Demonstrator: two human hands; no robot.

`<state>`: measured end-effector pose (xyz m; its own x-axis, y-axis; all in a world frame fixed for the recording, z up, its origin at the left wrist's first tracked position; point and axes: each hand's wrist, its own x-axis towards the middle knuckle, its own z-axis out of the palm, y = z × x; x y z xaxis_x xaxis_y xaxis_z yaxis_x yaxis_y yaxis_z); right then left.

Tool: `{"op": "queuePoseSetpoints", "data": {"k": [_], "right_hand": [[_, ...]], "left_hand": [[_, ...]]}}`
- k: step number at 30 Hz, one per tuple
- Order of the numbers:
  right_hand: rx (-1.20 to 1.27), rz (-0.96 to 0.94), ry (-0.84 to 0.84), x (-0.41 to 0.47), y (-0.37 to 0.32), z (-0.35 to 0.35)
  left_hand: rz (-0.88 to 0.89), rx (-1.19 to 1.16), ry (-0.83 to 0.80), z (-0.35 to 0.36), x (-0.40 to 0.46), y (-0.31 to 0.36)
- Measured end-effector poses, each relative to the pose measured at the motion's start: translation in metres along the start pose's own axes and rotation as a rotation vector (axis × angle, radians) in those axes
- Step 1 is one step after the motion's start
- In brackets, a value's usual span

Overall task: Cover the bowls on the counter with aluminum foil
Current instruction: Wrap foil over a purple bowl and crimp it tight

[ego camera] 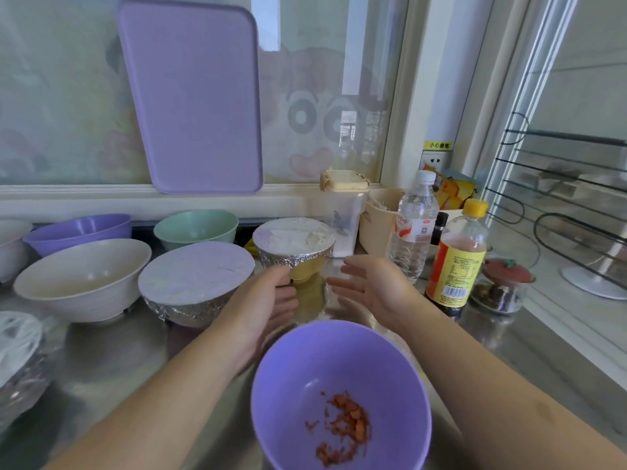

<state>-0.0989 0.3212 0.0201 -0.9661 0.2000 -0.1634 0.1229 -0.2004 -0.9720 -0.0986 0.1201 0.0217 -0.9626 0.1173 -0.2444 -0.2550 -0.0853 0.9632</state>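
Note:
A small yellow bowl (305, 269) with aluminum foil (294, 240) over its top stands at mid-counter. My left hand (261, 303) is just in front of it on the left, its thumb near the foil's lower edge, fingers relaxed. My right hand (369, 286) hovers open on the bowl's right, apart from it. A larger foil-covered bowl (195, 279) sits to the left. An uncovered purple bowl (339, 395) with orange food bits is nearest me. Uncovered cream (81, 279), purple (79, 230) and green (196, 228) bowls stand at the left and back.
Another foil-wrapped bowl (18, 354) is at the left edge. A water bottle (412, 228), a yellow-capped sauce bottle (456, 259), a clear container (344, 215) and a beige basket (378, 222) crowd the right. A purple tray (193, 96) leans on the window. A small jar (502, 283) stands far right.

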Motion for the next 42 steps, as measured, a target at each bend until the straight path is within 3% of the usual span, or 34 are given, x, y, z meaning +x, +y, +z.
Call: {"op": "queuePoseSetpoints", "data": {"k": [5,9,14,17,22,33,39,42], "right_hand": [[0.135,-0.046,0.048,-0.085,0.012,-0.035],[0.290,-0.133,0.134,-0.150,0.045,-0.040],[0.121,-0.255,0.170,-0.184,0.082,-0.013],[-0.004,-0.298,0.233,-0.185,0.082,0.004],[-0.114,-0.283,0.251,-0.141,0.064,0.021],[0.077,-0.269,0.206,-0.126,0.077,0.019],[-0.158,-0.568,0.502,-0.153,0.050,0.030],[-0.359,-0.782,0.472,-0.175,0.033,0.066]], "left_hand": [[0.081,0.010,-0.120,-0.019,-0.058,-0.020],[0.157,0.006,-0.125,-0.048,-0.052,-0.055],[0.256,0.030,-0.012,-0.033,-0.109,-0.083],[0.397,0.133,0.031,-0.014,-0.143,-0.081],[0.414,0.203,0.183,-0.013,-0.097,-0.060],[0.446,0.102,0.234,-0.016,-0.090,-0.069],[0.563,0.115,0.304,-0.050,-0.122,-0.055],[0.633,0.200,0.328,-0.085,-0.148,-0.037]]}}
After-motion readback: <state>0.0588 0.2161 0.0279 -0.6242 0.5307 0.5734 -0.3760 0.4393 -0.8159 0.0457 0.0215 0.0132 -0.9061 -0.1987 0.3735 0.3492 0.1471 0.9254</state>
